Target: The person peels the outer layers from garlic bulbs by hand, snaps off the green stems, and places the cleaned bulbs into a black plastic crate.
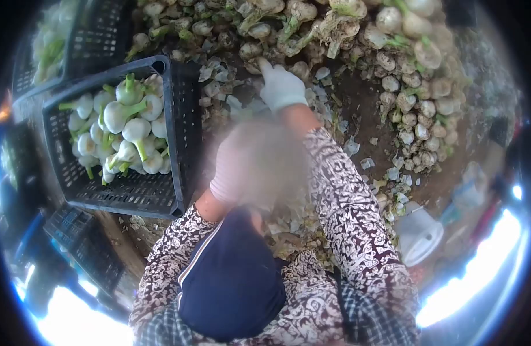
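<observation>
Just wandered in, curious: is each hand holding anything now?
Left hand, pale glove: partly blurred; grip cannot be told.
Right hand, white fabric glove: finger stretched out at soil-caked, round bulbs; grip cannot be told.

Bears, as dirt floor (pixel 362 106), soiled bulbs (pixel 409 119) from eleven to three o'clock, peelings (pixel 234 106) at centre, black crate (pixel 187 135) toward ten.

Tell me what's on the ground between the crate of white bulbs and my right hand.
Pale, papery flakes lie scattered over dark ground between the crate and your right hand, as the head view shows.
</observation>
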### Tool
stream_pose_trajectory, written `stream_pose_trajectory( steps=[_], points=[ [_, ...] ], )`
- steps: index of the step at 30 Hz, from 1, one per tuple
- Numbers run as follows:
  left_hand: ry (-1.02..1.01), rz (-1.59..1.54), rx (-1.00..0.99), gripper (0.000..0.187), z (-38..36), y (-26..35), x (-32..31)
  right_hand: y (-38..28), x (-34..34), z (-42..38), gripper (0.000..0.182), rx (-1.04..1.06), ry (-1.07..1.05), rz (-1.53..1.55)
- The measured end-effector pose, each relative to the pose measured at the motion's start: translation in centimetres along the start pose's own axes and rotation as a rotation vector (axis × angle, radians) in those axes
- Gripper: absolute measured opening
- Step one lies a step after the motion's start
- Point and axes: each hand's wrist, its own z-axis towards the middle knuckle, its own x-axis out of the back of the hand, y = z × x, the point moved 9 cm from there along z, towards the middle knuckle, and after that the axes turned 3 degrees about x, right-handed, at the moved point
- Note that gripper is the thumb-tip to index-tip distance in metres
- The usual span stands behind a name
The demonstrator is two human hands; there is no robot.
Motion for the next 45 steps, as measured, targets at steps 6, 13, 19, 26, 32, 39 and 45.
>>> stream_pose_trajectory(
  steps=[6, 13, 19, 26, 32, 39, 45],
  points=[
    [0.023, -0.011, -0.122, 0.062, 1.3, 2.0, 0.6, 0.1, 3.0, -2.8, 0.039, -0.063, 0.017, 0.595],
    [-0.210, -0.374, 0.191, 0.071, -0.3, 2.7, -2.2, -0.9, 8.5, -13.1, 0.051, 0.090, -0.198, 1.251],
    [-0.181, 0.391, -0.349, 0.072, -1.1, 7.5, -2.7, -1.6, 8.5, -16.4, 0.085, -0.053, -0.088, 1.506],
    [-0.189, 0.465, -0.485, 0.063, -2.4, 9.2, -3.8, -0.8, 6.5, -18.0, 0.061, -0.145, -0.068, 1.895],
    [-0.163, 0.465, -0.298, 0.070, -1.7, 7.6, -3.9, 0.7, 7.0, -18.9, 0.063, -0.187, -0.086, 1.738],
    [-0.246, 0.243, -0.188, 0.069, -2.0, 7.9, -4.6, 0.4, 7.6, -18.6, 0.060, -0.114, -0.048, 1.726],
    [-0.225, 0.090, -0.021, 0.075, -1.9, 6.0, -4.6, 1.1, 6.0, -19.1, 0.047, -0.246, -0.150, 1.873]
  ],
)
